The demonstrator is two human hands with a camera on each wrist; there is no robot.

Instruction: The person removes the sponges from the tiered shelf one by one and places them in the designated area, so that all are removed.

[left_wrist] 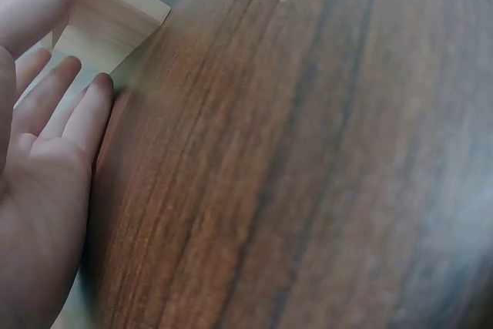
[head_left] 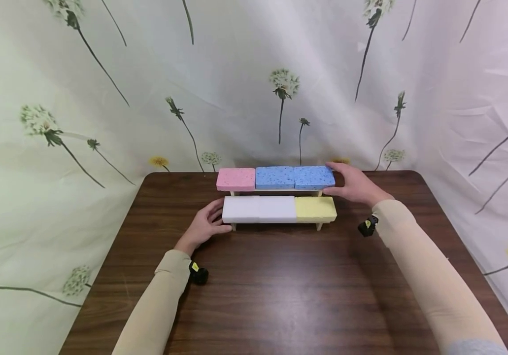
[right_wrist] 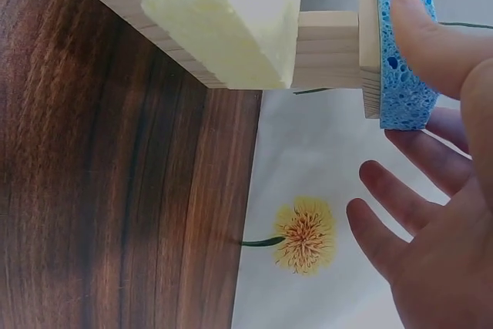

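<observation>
On a two-tier wooden stand [right_wrist: 327,48], a pink sponge [head_left: 236,179] and two blue sponges [head_left: 275,178] line the upper back tier. Two white sponges [head_left: 240,210] and a yellow sponge [head_left: 316,209] fill the lower front tier. My right hand [head_left: 353,183] pinches the rightmost blue sponge [right_wrist: 399,44], thumb against one face and index finger around its end; the other fingers spread loosely. At the left end of the front tier is my left hand [head_left: 203,227], its fingers relaxed beside the outer white sponge. Pale wood shows by those fingers in the left wrist view; contact is unclear.
The stand is on a dark wood-grain table [head_left: 254,296], near its back edge. Behind and beside the table hangs a pale cloth [head_left: 236,74] printed with dandelions. Each wrist wears a small black camera [head_left: 198,273].
</observation>
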